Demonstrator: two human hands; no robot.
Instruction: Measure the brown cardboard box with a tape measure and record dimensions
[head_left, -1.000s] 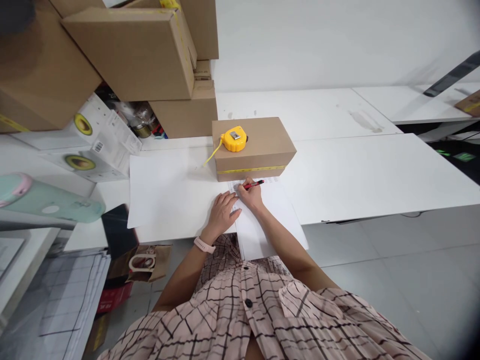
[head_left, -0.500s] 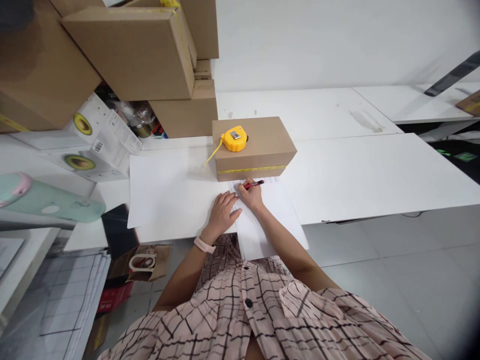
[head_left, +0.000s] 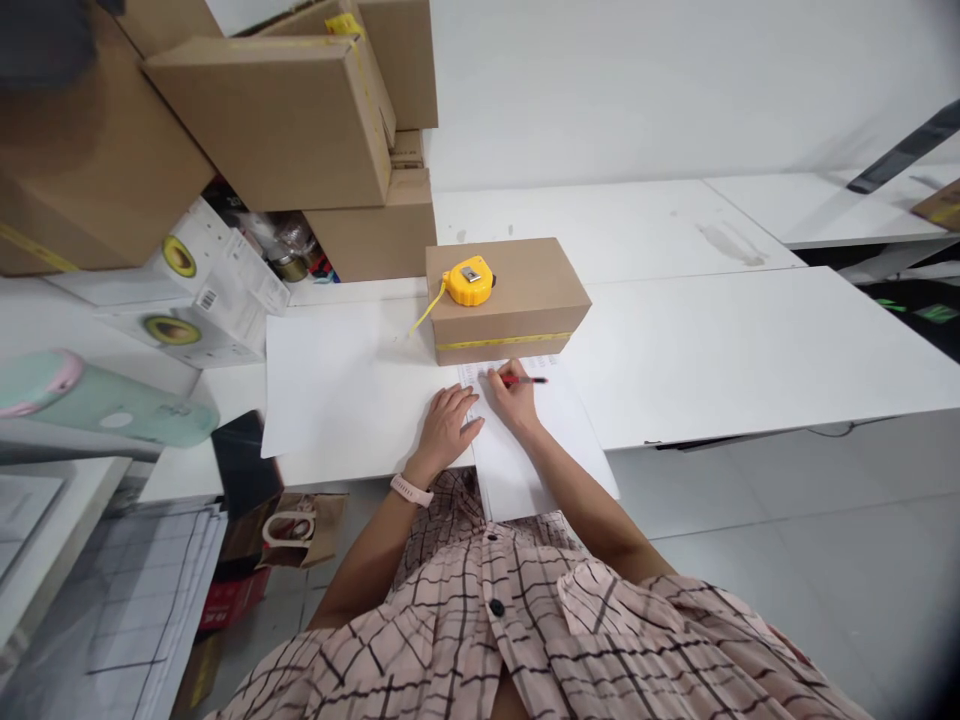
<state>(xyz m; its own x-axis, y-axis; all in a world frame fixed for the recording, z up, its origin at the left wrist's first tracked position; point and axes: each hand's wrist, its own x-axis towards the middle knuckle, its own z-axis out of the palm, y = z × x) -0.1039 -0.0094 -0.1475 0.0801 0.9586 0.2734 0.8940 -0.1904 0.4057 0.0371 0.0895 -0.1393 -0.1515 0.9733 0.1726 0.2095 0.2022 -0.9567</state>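
the right hand (head_left: 516, 400) has its fingers closed round a red pen (head_left: 532, 380), and the paper (head_left: 508, 470) lies right under them, its near end hanging past the table edge. the left hand (head_left: 448, 430) lies flat with nothing gripped, fingertips at the paper's left edge. to write neatly, i'd say, press those fingertips a bit further onto the sheet, since the overhang could drag it. just beyond the pen fingers sits a brown box (head_left: 532, 275), a yellow tape measure (head_left: 469, 283) on top. from here the rows on the paper are too small to read, as is the print on the box's yellow tape (head_left: 502, 342); well left of the fingers, a white carton (head_left: 240, 320) shows avocado pictures and a barcode
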